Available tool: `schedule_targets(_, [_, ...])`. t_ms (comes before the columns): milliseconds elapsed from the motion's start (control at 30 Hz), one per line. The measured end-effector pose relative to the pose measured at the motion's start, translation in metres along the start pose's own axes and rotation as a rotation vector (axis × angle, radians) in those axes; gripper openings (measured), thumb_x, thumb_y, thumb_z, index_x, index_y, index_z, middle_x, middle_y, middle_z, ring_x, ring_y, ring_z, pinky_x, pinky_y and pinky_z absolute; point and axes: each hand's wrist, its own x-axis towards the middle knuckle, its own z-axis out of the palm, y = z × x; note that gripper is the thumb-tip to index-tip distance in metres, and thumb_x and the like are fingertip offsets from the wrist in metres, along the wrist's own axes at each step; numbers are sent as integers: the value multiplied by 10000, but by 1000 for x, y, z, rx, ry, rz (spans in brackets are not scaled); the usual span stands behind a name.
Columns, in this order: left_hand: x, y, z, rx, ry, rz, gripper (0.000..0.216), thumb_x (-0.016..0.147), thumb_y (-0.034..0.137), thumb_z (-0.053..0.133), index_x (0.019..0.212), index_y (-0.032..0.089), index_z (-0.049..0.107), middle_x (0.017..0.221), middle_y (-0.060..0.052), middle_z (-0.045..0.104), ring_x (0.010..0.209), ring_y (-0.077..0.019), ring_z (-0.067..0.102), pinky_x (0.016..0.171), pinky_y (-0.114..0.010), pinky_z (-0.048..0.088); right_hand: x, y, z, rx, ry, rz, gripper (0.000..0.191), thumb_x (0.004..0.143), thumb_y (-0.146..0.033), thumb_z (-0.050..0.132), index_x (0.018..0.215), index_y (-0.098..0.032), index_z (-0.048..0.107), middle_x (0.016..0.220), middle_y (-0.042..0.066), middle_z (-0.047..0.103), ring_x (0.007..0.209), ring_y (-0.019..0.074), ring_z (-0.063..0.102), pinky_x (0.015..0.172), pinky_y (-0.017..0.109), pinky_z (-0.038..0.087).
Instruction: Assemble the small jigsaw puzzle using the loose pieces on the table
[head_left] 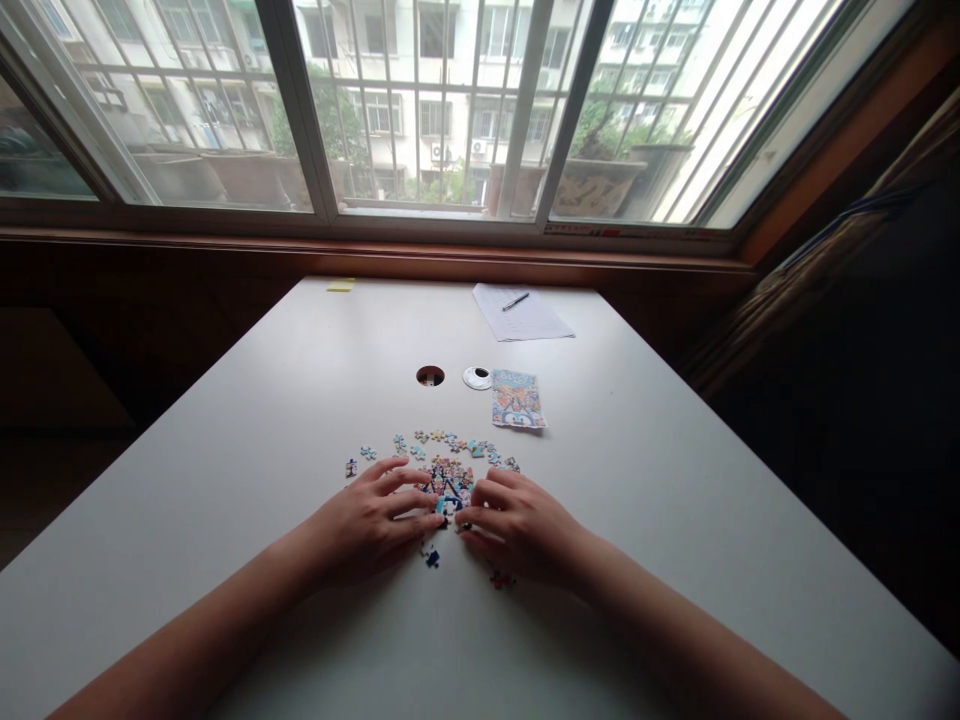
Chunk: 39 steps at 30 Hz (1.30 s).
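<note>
A partly joined jigsaw puzzle (452,478) with a colourful picture lies flat between my hands. My left hand (375,515) rests at its left side, fingers stretched and apart, the tips touching its lower left edge. Curled at the right side is my right hand (521,520). Its thumb and forefinger close at the puzzle's lower edge on a small dark puzzle piece, mostly covered by the fingers. Loose puzzle pieces (418,453) form an arc beyond the puzzle. Nearer to me lie a dark blue piece (432,558) and some reddish pieces (501,579), partly shaded by my right hand.
A picture sheet (517,400) with a penguin lies beyond my right hand. Beside it are a round cable-hole cover (477,378) and an open cable hole (430,376). Farther back are papers (517,318), a pen (515,301) and a yellow note (340,285) on the white table (247,440).
</note>
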Motion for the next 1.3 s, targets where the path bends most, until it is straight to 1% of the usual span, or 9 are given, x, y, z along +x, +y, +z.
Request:
schedule_targets(100, [-1,-1,2,11,-1,4,338,1004,198,577,1324,299,610,1260,-8,703,1294,-224,545,1230,-467,301,0,0,0,25,39,14,148,995,-295,593,1028,-219,715,894,53,641,797,185,512,731,311,444])
schedule_targets(200, [-2,-2,4,13,3,8,349,994,194,595,1327,298,609,1255,-13,701,1298,-217,546,1232,-464,303,2,0,2,24,89,51,152,1005,-249,576,1032,-191,713,898,65,648,815,189,533,738,308,469])
schedule_targets(367, [-2,-2,6,16,19,10,348,996,175,575,1332,260,605,1250,-28,705,1287,-218,555,1226,-458,308,11,-2,5,-16,75,80,138,998,-232,595,1070,-188,704,938,70,653,856,200,553,795,328,508])
schedule_targets(500, [-2,-2,8,35,20,15,342,1000,185,580,1334,256,606,1253,-29,705,1292,-224,551,1220,-460,311,17,-5,5,-34,63,83,139,1016,-233,577,984,-192,706,952,62,667,862,195,561,794,322,515])
schedule_targets(600, [-2,-2,8,40,13,10,349,996,183,590,1336,263,602,1256,-22,703,1292,-223,549,1216,-461,313,20,-8,3,-65,27,69,161,1027,-212,561,943,-185,696,932,63,664,883,193,572,804,317,515])
schedule_targets(800, [1,2,3,9,-3,-19,317,998,187,572,1302,263,616,1250,-26,705,1286,-227,548,1214,-477,313,22,-12,0,-175,-49,40,123,998,-142,586,902,-163,661,881,60,647,880,197,575,789,319,504])
schedule_targets(1033, [4,5,0,8,-20,-32,301,1004,195,556,1290,263,622,1247,-14,706,1269,-229,553,1211,-475,313,19,-12,5,-315,-50,-59,121,996,-113,559,920,-149,647,838,57,623,845,207,561,756,347,475])
schedule_targets(1300, [4,5,0,8,-19,-31,299,1003,182,548,1282,258,624,1245,-9,708,1271,-227,553,1215,-468,297,17,-10,7,-339,-31,-84,134,995,-108,552,907,-156,641,812,49,602,823,200,539,768,346,457])
